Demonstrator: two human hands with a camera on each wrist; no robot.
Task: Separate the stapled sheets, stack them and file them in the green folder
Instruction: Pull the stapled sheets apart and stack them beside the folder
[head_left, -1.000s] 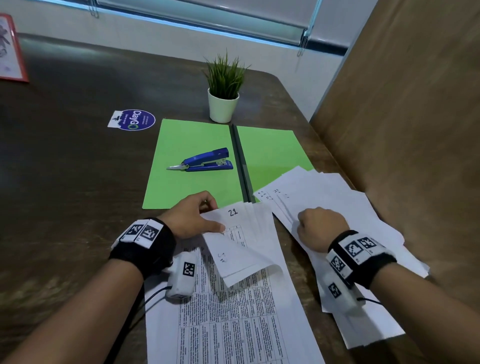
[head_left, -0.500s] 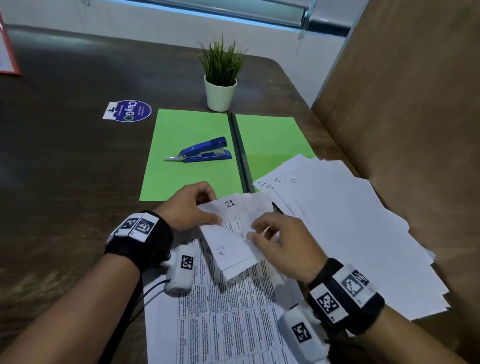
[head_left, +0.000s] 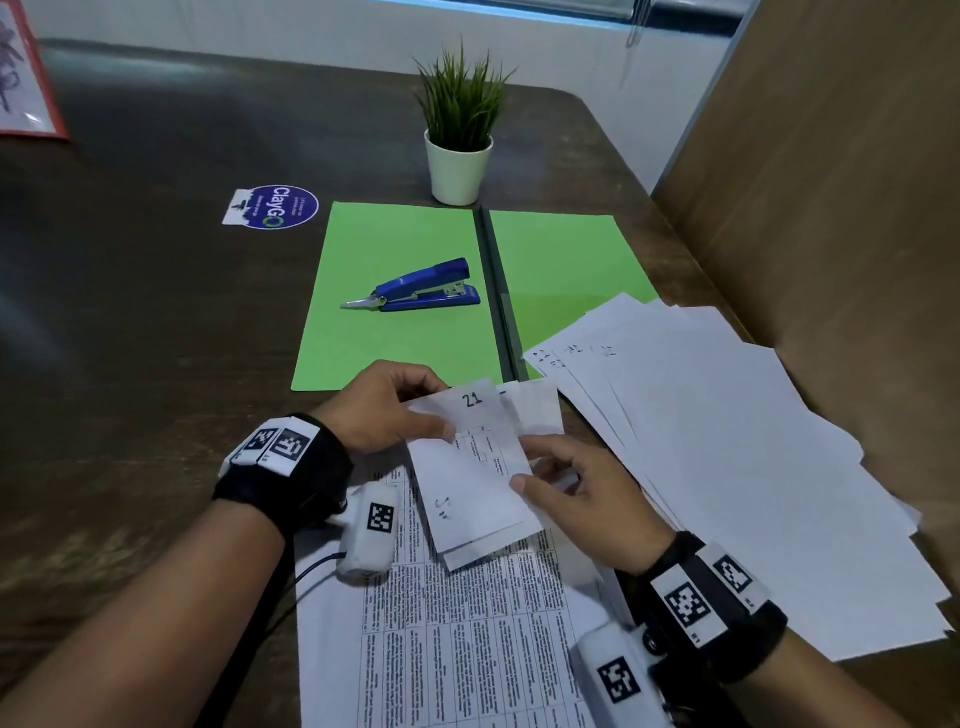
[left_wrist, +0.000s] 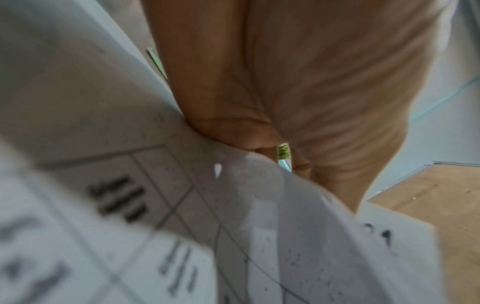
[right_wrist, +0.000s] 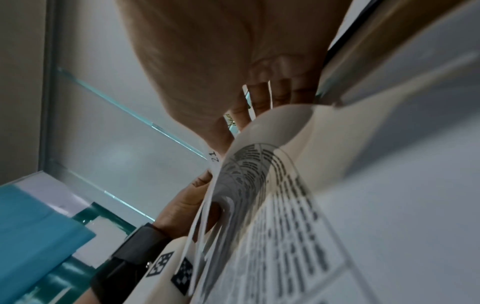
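A stapled bundle of printed sheets (head_left: 457, 644) lies in front of me, its top pages folded back toward me; one is marked "21" (head_left: 474, 400). My left hand (head_left: 395, 410) pinches the folded pages at their top left corner. My right hand (head_left: 566, 488) grips the right edge of the folded-back pages (right_wrist: 249, 168), thumb on top. The green folder (head_left: 395, 291) lies open flat beyond, with a blue stapler (head_left: 426, 288) on its left half. A loose fan of separated white sheets (head_left: 727, 457) covers the folder's lower right corner. The staple itself is hidden.
A small potted plant (head_left: 460, 130) stands behind the folder's spine. A round purple sticker (head_left: 272, 208) lies on the dark table to the left. A brown partition wall (head_left: 831, 208) runs along the table's right side. A red-edged card (head_left: 21, 78) sits at the far left corner.
My right hand left the loose pile on the right and moved left onto the folded-back pages, taking hold of their right edge. My left hand kept its pinch.
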